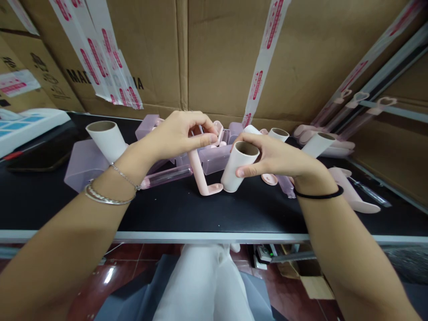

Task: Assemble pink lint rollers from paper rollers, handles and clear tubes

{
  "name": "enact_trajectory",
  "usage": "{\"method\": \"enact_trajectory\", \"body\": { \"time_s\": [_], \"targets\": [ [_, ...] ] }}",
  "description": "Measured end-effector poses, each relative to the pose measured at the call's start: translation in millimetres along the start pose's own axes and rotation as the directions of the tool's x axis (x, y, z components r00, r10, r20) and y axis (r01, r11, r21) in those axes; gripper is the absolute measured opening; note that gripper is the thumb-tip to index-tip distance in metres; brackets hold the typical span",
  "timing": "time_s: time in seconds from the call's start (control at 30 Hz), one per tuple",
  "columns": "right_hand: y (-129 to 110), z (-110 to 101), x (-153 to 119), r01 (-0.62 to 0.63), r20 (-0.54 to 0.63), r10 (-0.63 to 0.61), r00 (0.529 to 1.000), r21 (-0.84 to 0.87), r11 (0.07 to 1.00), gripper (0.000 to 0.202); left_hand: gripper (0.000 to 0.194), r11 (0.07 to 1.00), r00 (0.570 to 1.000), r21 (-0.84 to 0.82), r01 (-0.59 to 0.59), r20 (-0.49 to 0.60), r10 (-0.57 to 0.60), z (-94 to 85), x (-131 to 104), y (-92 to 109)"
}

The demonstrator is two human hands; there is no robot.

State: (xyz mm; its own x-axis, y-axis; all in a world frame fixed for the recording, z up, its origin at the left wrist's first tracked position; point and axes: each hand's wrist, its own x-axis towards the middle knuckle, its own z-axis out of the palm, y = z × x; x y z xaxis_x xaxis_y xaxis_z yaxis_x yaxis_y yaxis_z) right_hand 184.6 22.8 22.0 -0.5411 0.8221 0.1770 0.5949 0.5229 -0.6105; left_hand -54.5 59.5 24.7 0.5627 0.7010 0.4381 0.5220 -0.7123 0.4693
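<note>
My left hand (187, 131) is closed round the top of a pale pink L-shaped part (199, 176), whose foot rests on the black table. Just right of that foot, a white cardboard tube (232, 171) stands slightly tilted, with my right hand (267, 154) gripping its upper end between thumb and fingers. Behind both hands lie translucent purple pieces (214, 159) and small pink parts, partly hidden. A clear pink tube (169, 176) lies left of the L-shaped part. Near my right hand is a round pink piece (269, 179).
At left are another white tube (106, 140), a purple translucent box (83, 162), a dark phone-like slab (42, 157) and a white tray (30, 127). On the right lie a pink part (354, 191) and a clear tool (372, 194). Cardboard (217, 58) walls the back.
</note>
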Motion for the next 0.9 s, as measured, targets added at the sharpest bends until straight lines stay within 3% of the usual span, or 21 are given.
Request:
{"method": "enact_trajectory", "body": {
  "time_s": [0.23, 0.43, 0.53, 0.67, 0.77, 0.9],
  "targets": [
    [1, -1, -1, -0.012, 0.028, 0.012, 1.000, -0.012, 1.000, 0.038, 0.026, 1.000, 1.000, 0.024, 0.011, -0.004, -0.011, -0.2, 0, 2],
    [6, -3, 1, -0.011, -0.044, 0.007, 0.999, -0.089, 0.996, 0.043, 0.026, 0.998, 0.998, 0.066, -0.005, 0.062, 0.001, -0.5, 0, -1],
    [11, -7, -3, -0.048, -0.162, 0.080, 0.984, 0.191, 0.980, 0.044, 0.026, 0.991, 0.976, 0.132, -0.026, 0.216, -0.003, 5.3, 2, -3],
    [21, -16, -5, 0.011, -0.273, 0.206, 0.940, 0.626, 0.780, 0.048, 0.023, 0.982, 0.919, 0.147, -0.116, 0.392, 0.050, 19.1, 3, 1],
    [26, -19, -1, 0.006, -0.287, 0.299, 0.910, 0.730, 0.684, 0.046, 0.023, 0.971, 0.897, 0.186, -0.151, 0.439, 0.056, 28.0, -1, 8],
    [26, -19, 2, 0.000, -0.299, 0.343, 0.891, 0.754, 0.657, 0.041, 0.024, 0.933, 0.896, 0.323, -0.160, 0.444, 0.000, 37.6, -7, 18]
  ]
}}
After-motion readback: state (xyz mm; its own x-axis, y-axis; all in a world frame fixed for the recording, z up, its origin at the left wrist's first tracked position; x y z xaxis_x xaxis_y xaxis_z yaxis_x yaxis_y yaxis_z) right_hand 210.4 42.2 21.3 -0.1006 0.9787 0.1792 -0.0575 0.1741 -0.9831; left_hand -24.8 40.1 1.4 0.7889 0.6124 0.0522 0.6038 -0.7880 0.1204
